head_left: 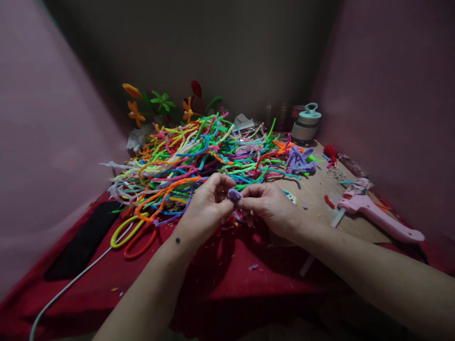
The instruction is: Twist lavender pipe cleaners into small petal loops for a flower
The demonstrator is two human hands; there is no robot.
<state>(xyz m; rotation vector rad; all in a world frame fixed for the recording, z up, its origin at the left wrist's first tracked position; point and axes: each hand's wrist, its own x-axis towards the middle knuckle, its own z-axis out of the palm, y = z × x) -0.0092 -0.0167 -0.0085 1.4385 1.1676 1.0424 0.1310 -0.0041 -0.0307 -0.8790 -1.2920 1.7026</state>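
Observation:
A small purple fuzzy piece [234,194] is pinched between both hands near the centre of the view. My left hand [212,199] holds it from the left, fingers curled and thumb pressed near it. From the right, my right hand [265,203] grips the same piece between thumb and forefinger. Right behind the hands lies a large heap of multicoloured pipe cleaners [192,156]. A bundle of purple pipe cleaners [300,160] sits at the heap's right end.
On the right, a pink glue gun [377,213] rests on a brown board [313,189], with a lidded bottle [305,124] behind. Fuzzy flowers [162,101] stand at the back. A black phone-like slab [83,241] and white cable [71,284] lie left on the red cloth [249,279].

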